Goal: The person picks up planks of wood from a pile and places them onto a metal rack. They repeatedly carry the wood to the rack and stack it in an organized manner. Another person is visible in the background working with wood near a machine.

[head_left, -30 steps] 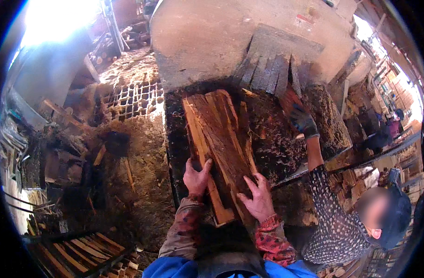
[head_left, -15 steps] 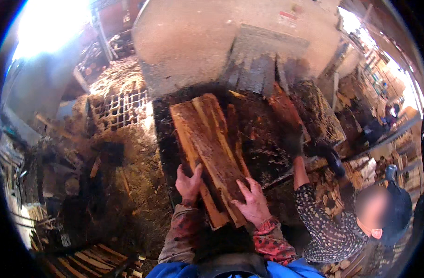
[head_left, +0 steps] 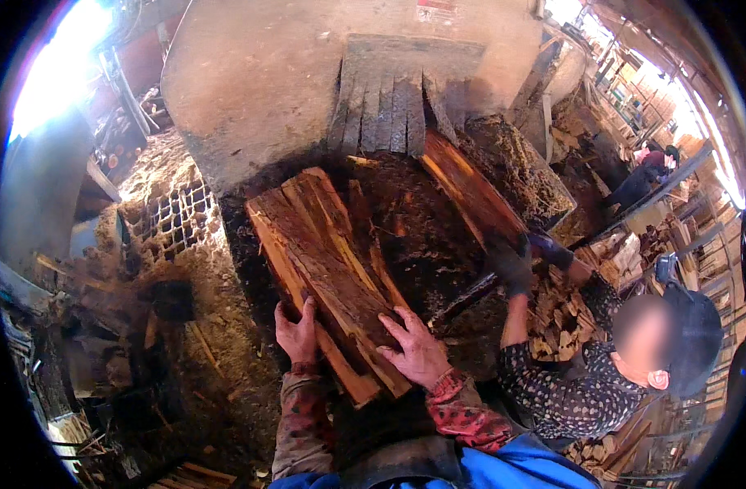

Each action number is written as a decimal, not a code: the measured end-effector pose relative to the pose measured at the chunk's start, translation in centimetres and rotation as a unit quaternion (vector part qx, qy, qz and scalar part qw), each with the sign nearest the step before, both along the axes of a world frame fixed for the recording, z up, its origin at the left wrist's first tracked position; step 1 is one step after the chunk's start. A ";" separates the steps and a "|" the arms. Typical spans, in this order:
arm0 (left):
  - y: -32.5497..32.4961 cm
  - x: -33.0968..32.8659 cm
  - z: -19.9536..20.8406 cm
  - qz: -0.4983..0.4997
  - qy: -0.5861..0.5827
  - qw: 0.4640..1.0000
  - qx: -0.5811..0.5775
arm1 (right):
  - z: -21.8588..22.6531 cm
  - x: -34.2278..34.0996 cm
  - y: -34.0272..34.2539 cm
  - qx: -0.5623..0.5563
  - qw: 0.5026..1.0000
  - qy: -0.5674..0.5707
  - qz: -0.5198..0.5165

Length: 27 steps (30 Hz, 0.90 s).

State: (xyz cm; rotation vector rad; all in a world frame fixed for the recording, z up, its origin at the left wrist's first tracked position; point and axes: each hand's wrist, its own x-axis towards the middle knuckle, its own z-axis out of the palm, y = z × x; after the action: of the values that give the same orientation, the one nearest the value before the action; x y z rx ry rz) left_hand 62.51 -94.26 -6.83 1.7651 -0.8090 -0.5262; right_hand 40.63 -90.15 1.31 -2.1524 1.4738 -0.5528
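Note:
Several rough-sawn, bark-edged wood boards (head_left: 320,244) lie side by side on a dark, debris-covered work surface (head_left: 405,191) in front of me. My left hand (head_left: 297,334) is at their left edge near the close end, thumb and fingers apart. Resting on the top board's right side is my right hand (head_left: 415,349), its fingers spread. Neither hand is wrapped round the wood. Right of these, another reddish board (head_left: 473,186) points toward dark hanging strips (head_left: 389,114); a co-worker's dark-gloved hand (head_left: 511,262) is at its near end.
A co-worker (head_left: 568,391) in a dark spotted top and cap stands close on my right. Split wood (head_left: 564,326) is heaped beyond. A large tan panel (head_left: 259,90) rises ahead. To the left are a sawdust-covered grid (head_left: 177,216) and loose wood. Another person (head_left: 642,175) is far right.
My view has turned right, so the scene sits further left. My hands stay at the boards. The co-worker's second arm now reaches toward the near end of the reddish board.

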 end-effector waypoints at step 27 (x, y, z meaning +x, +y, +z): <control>-0.2 0.3 -1.4 -0.010 0.052 0.998 -0.033 | -10.3 -25.7 -14.2 0.055 0.928 0.230 -0.289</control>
State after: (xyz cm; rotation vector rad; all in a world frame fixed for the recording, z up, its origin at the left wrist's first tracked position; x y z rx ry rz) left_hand 62.84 -94.51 -8.20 1.6565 -0.7623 -0.5933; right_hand 14.95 -104.31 -9.02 -1.8129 2.3638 -0.1345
